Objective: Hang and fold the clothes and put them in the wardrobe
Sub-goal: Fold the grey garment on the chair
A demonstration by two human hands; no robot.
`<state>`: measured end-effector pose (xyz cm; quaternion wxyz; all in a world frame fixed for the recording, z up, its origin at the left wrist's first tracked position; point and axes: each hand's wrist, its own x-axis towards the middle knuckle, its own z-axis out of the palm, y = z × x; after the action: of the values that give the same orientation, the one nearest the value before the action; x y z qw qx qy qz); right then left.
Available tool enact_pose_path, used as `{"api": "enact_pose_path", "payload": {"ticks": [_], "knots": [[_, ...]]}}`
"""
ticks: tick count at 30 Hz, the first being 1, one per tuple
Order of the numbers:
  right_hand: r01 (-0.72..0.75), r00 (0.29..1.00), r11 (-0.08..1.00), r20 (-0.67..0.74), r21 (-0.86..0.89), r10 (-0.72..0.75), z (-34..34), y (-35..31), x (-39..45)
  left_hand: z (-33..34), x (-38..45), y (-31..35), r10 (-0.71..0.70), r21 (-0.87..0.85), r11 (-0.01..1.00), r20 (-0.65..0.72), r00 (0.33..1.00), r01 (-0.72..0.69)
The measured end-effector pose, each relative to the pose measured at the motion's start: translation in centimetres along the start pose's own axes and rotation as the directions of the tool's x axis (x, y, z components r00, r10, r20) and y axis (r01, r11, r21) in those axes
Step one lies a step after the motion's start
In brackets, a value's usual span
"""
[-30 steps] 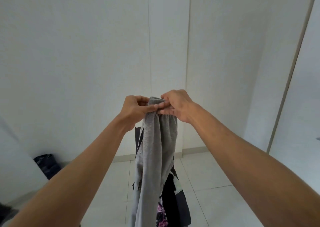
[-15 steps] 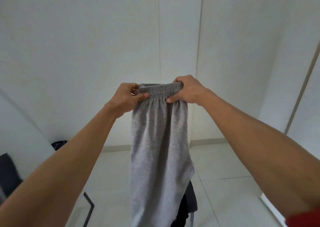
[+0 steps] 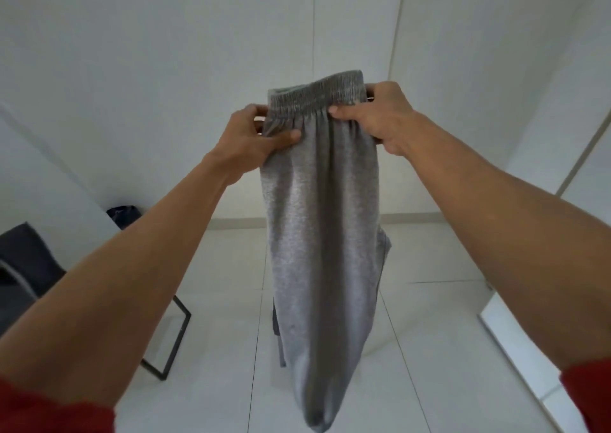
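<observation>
No writing, label, brand or number can be read anywhere, neither on the cloth nor on the walls.

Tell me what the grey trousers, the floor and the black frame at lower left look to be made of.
Grey trousers: soft heathered knit, probably cotton-blend jersey; matte, limp drape, gathered elastic waistband gripped by the left hand and right hand.
Floor: large pale tiles, likely ceramic; thin grout lines, slight sheen.
Black frame: thin straight bars, seemingly painted metal; cannot tell for sure.

White walls [image 3: 132, 52], pale tiled floor [image 3: 429, 300], dark chair [image 3: 29, 260]
</observation>
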<state>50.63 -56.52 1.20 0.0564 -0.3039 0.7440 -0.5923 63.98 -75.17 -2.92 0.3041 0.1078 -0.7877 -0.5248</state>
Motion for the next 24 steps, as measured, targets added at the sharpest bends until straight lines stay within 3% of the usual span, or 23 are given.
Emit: {"api": "enact_pose_path", "payload": {"ticks": [3, 7, 10, 13, 16, 21, 24], "knots": [[-0.011, 0.999, 0.999, 0.036, 0.048, 0.01, -0.9, 1.4, -0.2, 0.8, -0.5, -1.1, -0.015, -0.056, 0.998, -0.095, 0.995, 0.01], [-0.135, 0.967, 0.97, 0.185, -0.204, 0.173, -1.8, 4.0, -1.6, 1.4, -1.2, -2.1, -0.09, -0.099, 0.992, -0.078, 0.993, 0.082], [-0.155, 0.976, 0.984, 0.141, -0.089, 0.167, -2.3, 5.6, -2.0, 1.5, -1.6, -3.0, -0.135, -0.114, 0.986, -0.09, 0.987, 0.124], [-0.216, 0.953, 0.969, 0.19, -0.12, 0.236, -2.5, 8.0, -2.5, 2.0, -2.2, -4.3, -0.237, 0.002, 0.971, 0.017, 0.971, 0.237], [-0.254, 0.952, 0.965, 0.161, -0.068, 0.262, -2.1, 11.4, -3.1, 3.5, -3.5, -6.3, -0.306, -0.05, 0.95, 0.03, 0.952, 0.307], [-0.402, 0.863, 0.913, 0.302, -0.075, 0.405, -1.9, 16.7, -3.8, 5.7, -5.5, -10.2, -0.441, -0.037, 0.895, 0.091, 0.893, 0.445], [-0.416, 0.852, 0.905, 0.31, -0.089, 0.422, -1.3, 20.0, -3.4, 7.2, -5.8, -12.8, -0.482, -0.041, 0.873, 0.065, 0.874, 0.485]]}}
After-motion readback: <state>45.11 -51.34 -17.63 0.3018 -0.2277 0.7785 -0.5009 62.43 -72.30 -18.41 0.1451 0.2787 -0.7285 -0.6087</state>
